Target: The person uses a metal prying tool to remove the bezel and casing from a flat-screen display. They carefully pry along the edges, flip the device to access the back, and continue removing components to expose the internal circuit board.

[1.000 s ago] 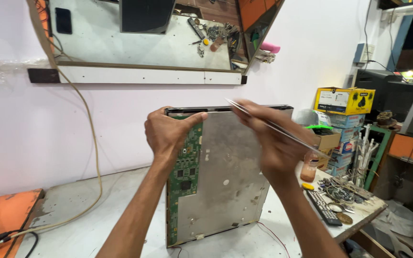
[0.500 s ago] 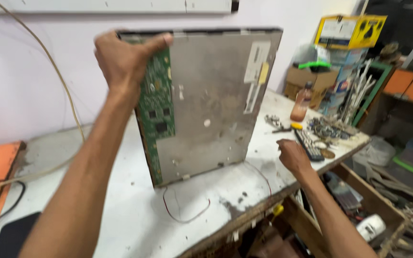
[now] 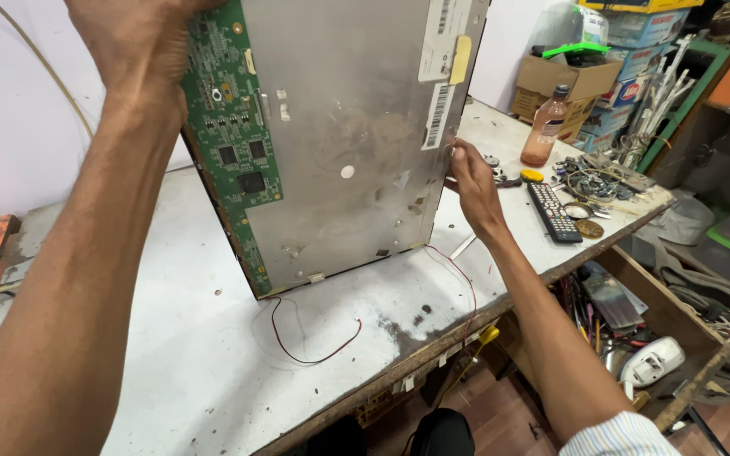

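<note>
Left hand (image 3: 133, 51) gripped panel (image 3: 340, 143) top | right hand (image 3: 469, 181) pinched its edge | stiff, fragile; judged best held by edges, on counter (image 3: 171, 355).

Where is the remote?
Head view: the remote lies on the table, right side, just right of the right hand, below the bottle.

left hand (image 3: 133, 38) raised gripping, right hand (image 3: 471, 181) pinching

The big flat grey metal panel (image 3: 340, 143) looks dull and scuffed, with white paper stickers. Its green circuit board strip (image 3: 230, 143) looks hard and a bit shiny. The white-painted table (image 3: 196, 355) is matt, stained and chipped. The clear plastic bottle (image 3: 545, 127) shines.
</note>
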